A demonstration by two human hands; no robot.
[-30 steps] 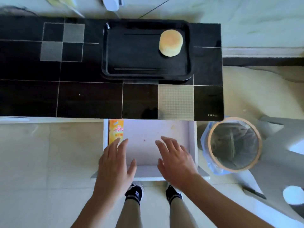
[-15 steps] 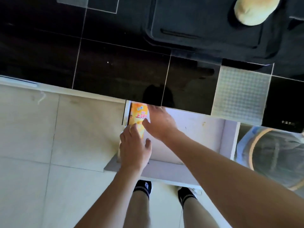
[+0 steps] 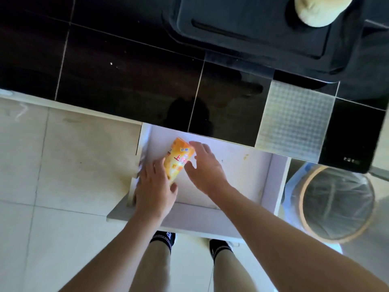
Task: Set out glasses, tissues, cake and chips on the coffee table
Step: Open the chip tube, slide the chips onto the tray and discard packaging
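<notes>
An orange chips packet (image 3: pixel 177 160) is tilted inside the open white drawer (image 3: pixel 271 182) under the black coffee table (image 3: pixel 126 66). My left hand (image 3: pixel 154 191) grips the packet's lower end. My right hand (image 3: pixel 205 167) touches its right side with fingers spread along it. A round pale cake (image 3: pixel 315 10) rests on the black tray (image 3: pixel 242 36) at the table's far right.
A wood-rimmed waste bin (image 3: pixel 334 205) lined with a clear bag stands on the floor right of the drawer. Pale floor tiles (image 3: pixel 63 165) lie to the left. My legs and black-socked feet are under the drawer front.
The packet lay flat along the drawer's left wall; both hands reached it, and now it is lifted and tilted toward the drawer's middle. The camera has come closer.
</notes>
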